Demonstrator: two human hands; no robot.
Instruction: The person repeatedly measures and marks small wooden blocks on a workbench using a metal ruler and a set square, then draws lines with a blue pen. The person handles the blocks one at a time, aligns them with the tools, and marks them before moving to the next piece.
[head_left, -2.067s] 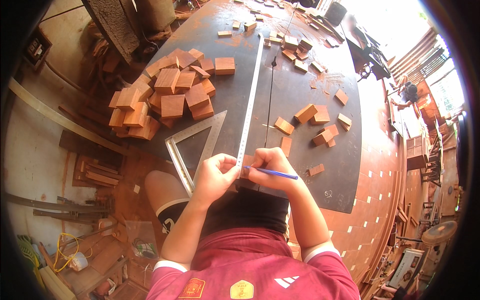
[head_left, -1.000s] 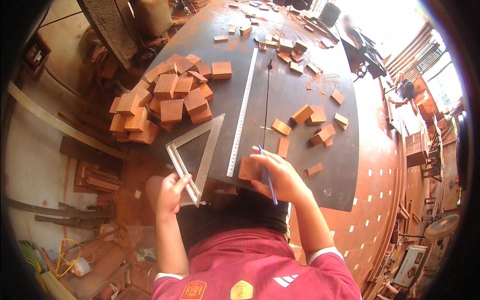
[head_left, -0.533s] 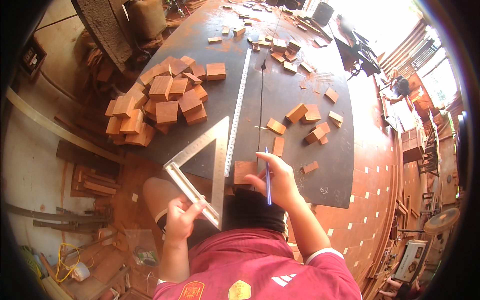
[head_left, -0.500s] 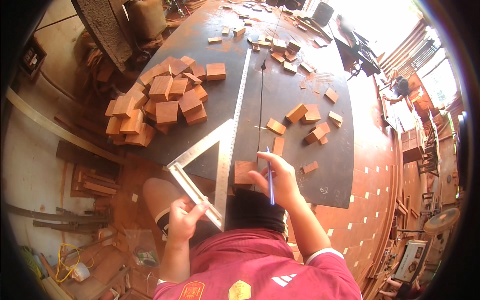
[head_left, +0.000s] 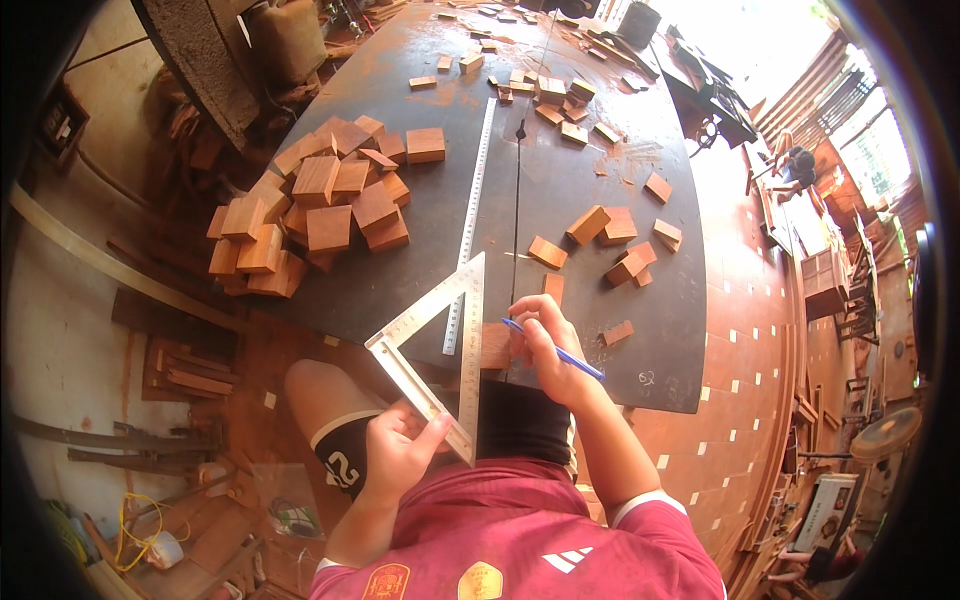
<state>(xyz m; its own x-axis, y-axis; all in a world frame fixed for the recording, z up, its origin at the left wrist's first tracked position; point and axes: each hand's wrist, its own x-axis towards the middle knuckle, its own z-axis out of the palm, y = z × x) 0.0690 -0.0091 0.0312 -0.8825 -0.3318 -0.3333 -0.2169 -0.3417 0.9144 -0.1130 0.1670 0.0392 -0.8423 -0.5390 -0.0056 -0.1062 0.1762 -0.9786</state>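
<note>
My left hand [head_left: 402, 452] grips the lower corner of a triangular metal set square [head_left: 474, 350], fingers closed on its thick edge. The square's long marked side lies over or against the left part of a reddish wooden block [head_left: 495, 343] at the table's near edge. My right hand [head_left: 553, 352] keeps a blue pen [head_left: 580, 366] between its fingers, the pen slanting down to the right. Its fingertips are at the block's right side; whether they grip it I cannot tell. A long white ruler [head_left: 474, 190] lies on the table beyond the square.
A heap of wooden blocks [head_left: 330, 228] is piled on the left of the dark table [head_left: 420, 235]. Loose blocks [head_left: 618, 226] lie to the right, and small offcuts [head_left: 550, 90] farther back. Stacked wood stands on the floor at left. Another person [head_left: 797, 170] is far off at right.
The set square has moved right, over to the block. My right hand has come down to the block, and the pen has tipped from upright to slanting.
</note>
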